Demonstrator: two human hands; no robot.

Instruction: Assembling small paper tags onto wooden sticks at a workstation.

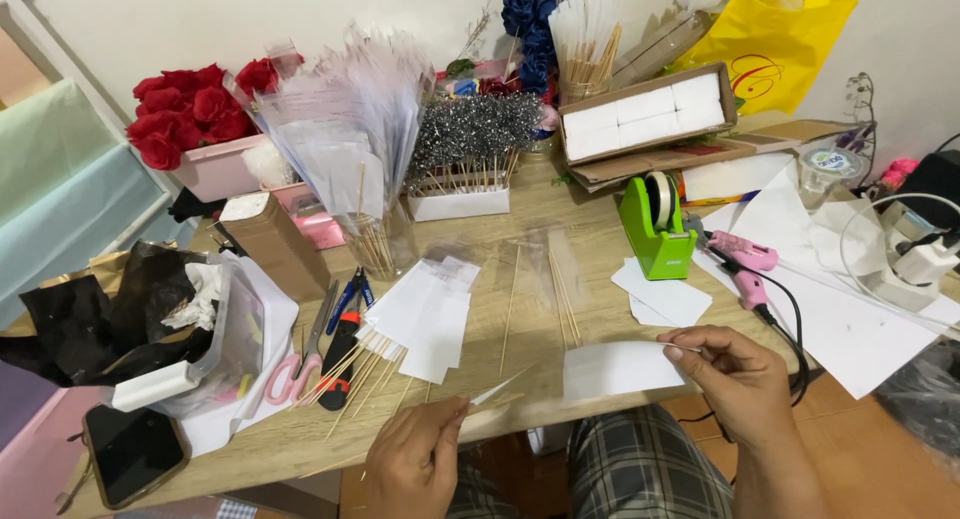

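Hands at a cluttered wooden worktable (600,234): the left hand (415,464) is closed in a pinch on a thin wooden skewer (492,391) whose far end carries a small white tip, the stick angled up toward the right just above the table's near edge. The right hand (735,379) grips, between thumb and fingertips, the right edge of a white paper rectangle (620,369) that lies on the table. Between and beyond the hands lie loose skewers (560,299) (some under clear film) and a stack of white paper sheets (425,314). Pink-handled scissors (300,364) rest to the left, near a black phone (132,451). A green tape dispenser (655,229) stands just beyond the right hand, with a pink glue gun (745,264) beside it. Red artificial roses (185,109) fill a pink tub at the far left corner.
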